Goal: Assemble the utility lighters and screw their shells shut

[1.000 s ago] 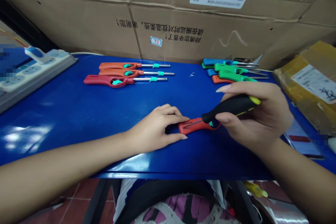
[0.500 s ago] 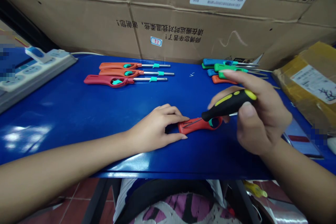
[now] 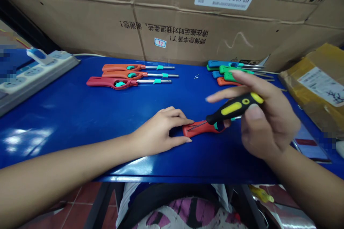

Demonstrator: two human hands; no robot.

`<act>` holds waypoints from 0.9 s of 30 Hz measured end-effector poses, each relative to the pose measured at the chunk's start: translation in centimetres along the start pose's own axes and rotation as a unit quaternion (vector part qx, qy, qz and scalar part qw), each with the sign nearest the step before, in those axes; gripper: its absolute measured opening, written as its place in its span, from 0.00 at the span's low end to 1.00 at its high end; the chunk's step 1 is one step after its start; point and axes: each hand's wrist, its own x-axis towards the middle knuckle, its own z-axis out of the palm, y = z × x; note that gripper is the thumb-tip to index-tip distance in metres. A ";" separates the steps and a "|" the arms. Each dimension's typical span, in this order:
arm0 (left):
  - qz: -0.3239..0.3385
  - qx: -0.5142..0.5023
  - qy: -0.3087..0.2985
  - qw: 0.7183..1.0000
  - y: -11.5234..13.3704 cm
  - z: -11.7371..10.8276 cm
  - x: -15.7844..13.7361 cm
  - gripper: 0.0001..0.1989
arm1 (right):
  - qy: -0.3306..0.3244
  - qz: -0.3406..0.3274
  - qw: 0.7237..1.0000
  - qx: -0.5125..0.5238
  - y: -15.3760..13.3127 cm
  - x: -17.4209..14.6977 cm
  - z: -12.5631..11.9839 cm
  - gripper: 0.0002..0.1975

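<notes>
At my left, a power strip [image 3: 37,73] sits along the side of the blue bench [image 3: 80,114]. Three lighters [image 3: 115,74] lie side by side near the back edge, where a big cardboard box [image 3: 166,7] stands up tall. My left hand [image 3: 157,133] pinches the handle end of an orange-red lighter [image 3: 202,131]. That one lies flat, a bit in from the front edge, with blue bench top between it and the back row. My right hand [image 3: 264,125] holds a black and yellow screwdriver [image 3: 227,109], its tip down at the lighter's handle. A pile of lighters [image 3: 224,65] is behind. A taped package [image 3: 326,55] fills the right side.
</notes>
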 end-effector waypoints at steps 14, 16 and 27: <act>0.001 -0.002 -0.003 1.000 0.0 0.0 0.0 0.20 | -0.036 -0.058 0.998 0.013 -0.4 0.1 -0.7 0.25; 0.000 -0.003 -0.004 1.000 -0.1 0.0 0.0 0.19 | -0.022 -0.082 0.995 -0.047 -0.3 0.2 -1.2 0.25; -0.003 -0.003 -0.004 1.000 0.0 0.0 0.1 0.19 | -0.034 -0.075 0.997 0.004 -0.4 0.1 -0.4 0.29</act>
